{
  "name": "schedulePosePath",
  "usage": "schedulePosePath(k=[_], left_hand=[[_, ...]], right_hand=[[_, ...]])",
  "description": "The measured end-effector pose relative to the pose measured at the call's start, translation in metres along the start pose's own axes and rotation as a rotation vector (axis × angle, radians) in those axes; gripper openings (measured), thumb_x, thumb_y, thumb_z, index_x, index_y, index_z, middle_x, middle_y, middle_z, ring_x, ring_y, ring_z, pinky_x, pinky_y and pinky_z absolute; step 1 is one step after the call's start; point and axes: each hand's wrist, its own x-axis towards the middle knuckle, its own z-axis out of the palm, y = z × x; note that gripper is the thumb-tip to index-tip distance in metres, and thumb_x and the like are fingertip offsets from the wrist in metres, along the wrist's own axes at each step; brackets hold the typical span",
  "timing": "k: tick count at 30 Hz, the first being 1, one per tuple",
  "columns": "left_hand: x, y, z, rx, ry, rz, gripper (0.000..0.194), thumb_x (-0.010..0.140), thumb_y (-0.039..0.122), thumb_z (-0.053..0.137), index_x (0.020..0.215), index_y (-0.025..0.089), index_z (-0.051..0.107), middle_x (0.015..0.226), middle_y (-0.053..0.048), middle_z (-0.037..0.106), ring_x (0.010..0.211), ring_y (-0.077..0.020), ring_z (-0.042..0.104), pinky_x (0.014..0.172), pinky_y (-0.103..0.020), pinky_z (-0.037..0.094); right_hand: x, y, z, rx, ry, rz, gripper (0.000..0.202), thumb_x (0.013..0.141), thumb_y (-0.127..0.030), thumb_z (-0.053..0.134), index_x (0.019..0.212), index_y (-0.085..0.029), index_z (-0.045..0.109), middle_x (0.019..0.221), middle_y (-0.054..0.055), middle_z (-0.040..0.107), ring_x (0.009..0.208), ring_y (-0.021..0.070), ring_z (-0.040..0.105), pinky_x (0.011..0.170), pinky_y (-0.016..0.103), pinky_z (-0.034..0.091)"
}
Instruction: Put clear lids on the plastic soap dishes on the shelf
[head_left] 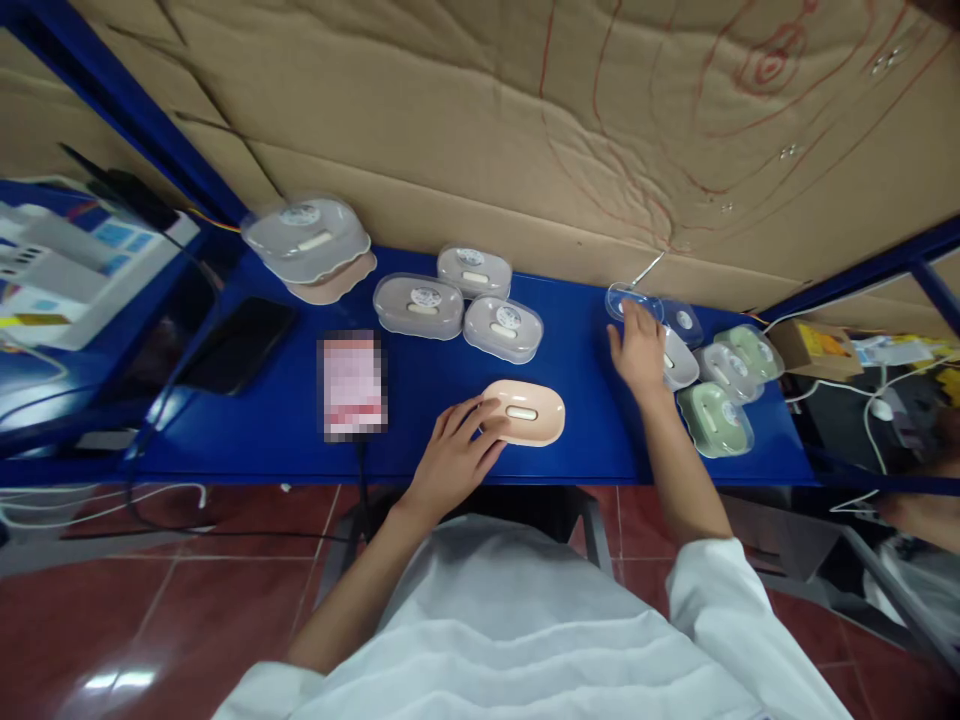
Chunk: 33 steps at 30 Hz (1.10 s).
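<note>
Central grey lidded boxes (418, 306) numbered three; green lidded boxes (716, 418), in a crowded cluster, seemingly two; uncovered peach dish (541, 414) counted one; flat black device (238, 345) counted one.

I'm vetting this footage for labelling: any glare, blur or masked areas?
In the head view, two glare strips mark the red floor; same view, a pixelated patch masks something on the blue table; same view, another person's arm is blurry at the right edge, while the peach dish reads clearly.
</note>
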Motion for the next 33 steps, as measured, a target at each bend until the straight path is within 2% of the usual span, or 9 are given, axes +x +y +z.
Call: schedulePosePath(k=[2,5,9,12,14,18,21,25,33], left_hand=[[-0.001,0.0,0.0,-0.017,0.013,-0.024,0.024,0.106,0.026,0.062,0.127,0.024,0.072,0.151,-0.01,0.064,0.143,-0.0317,0.055,0.115,-0.05,0.047],[-0.003,0.0,0.001,-0.041,0.045,-0.06,0.024,0.105,0.026,0.062,0.128,0.024,0.072,0.15,-0.011,0.064,0.144,-0.0315,0.054,0.115,-0.049,0.048],[-0.003,-0.001,0.001,-0.063,0.044,-0.074,0.025,0.105,0.025,0.062,0.128,0.024,0.072,0.149,-0.011,0.064,0.144,-0.0316,0.054,0.116,-0.049,0.049],[-0.002,-0.002,-0.001,-0.082,0.035,-0.077,0.026,0.104,0.024,0.063,0.128,0.025,0.073,0.149,-0.012,0.064,0.144,-0.0315,0.054,0.117,-0.05,0.049],[-0.002,-0.002,-0.001,-0.095,0.037,-0.076,0.026,0.104,0.024,0.062,0.128,0.024,0.072,0.149,-0.012,0.064,0.145,-0.0311,0.054,0.118,-0.05,0.048],[-0.001,-0.002,-0.002,-0.11,0.034,-0.075,0.025,0.105,0.024,0.061,0.128,0.024,0.071,0.151,-0.011,0.063,0.145,-0.0313,0.053,0.117,-0.05,0.049],[-0.001,-0.002,-0.002,-0.115,0.023,-0.085,0.025,0.105,0.024,0.061,0.128,0.025,0.071,0.151,-0.011,0.062,0.145,-0.0323,0.053,0.116,-0.051,0.05],[-0.003,-0.002,0.0,-0.15,0.024,-0.09,0.026,0.104,0.026,0.063,0.13,0.026,0.07,0.156,-0.013,0.056,0.149,-0.0331,0.05,0.12,-0.054,0.048],[-0.007,-0.007,0.006,-0.362,0.062,-0.226,0.054,0.104,0.032,0.065,0.156,0.034,0.049,0.17,-0.012,0.038,0.155,-0.0285,0.047,0.123,-0.046,0.05]], right_hand=[[0.031,0.009,0.01,0.055,-0.07,0.117,0.043,0.101,-0.029,0.058,0.136,-0.004,0.066,0.141,0.03,0.066,0.139,0.0439,0.058,0.12,0.068,0.035],[0.035,-0.001,0.018,0.203,-0.104,0.104,0.027,0.102,-0.035,0.058,0.11,-0.014,0.074,0.119,0.02,0.077,0.117,0.0353,0.072,0.111,0.057,0.051],[-0.015,-0.028,0.013,0.876,0.183,0.16,0.031,0.102,-0.054,0.061,0.108,-0.024,0.066,0.107,0.006,0.076,0.105,0.0241,0.076,0.1,0.045,0.06],[-0.063,-0.036,0.003,1.194,0.225,0.314,0.033,0.099,-0.059,0.065,0.102,-0.026,0.063,0.102,0.003,0.073,0.104,0.0232,0.077,0.095,0.044,0.062],[-0.091,-0.033,-0.005,1.098,0.143,0.39,0.038,0.099,-0.061,0.063,0.095,-0.024,0.065,0.098,0.003,0.074,0.097,0.0224,0.076,0.09,0.041,0.062],[-0.127,-0.016,-0.019,0.414,-0.03,0.381,0.055,0.097,-0.071,0.061,0.077,-0.021,0.067,0.078,0.006,0.072,0.079,0.024,0.07,0.084,0.042,0.058],[-0.13,-0.007,-0.022,0.145,-0.009,0.201,0.056,0.097,-0.073,0.059,0.094,-0.019,0.074,0.1,0.015,0.076,0.104,0.0329,0.073,0.097,0.049,0.056],[-0.111,-0.005,-0.011,0.179,-0.147,-0.13,0.07,0.099,-0.069,0.06,0.154,-0.025,0.056,0.168,0.018,0.044,0.157,0.0384,0.041,0.124,0.062,0.038],[-0.109,-0.037,-0.01,0.448,-0.209,-0.306,0.059,0.109,-0.044,0.054,0.166,-0.033,0.043,0.173,0.007,0.039,0.161,0.0289,0.038,0.131,0.054,0.038]])
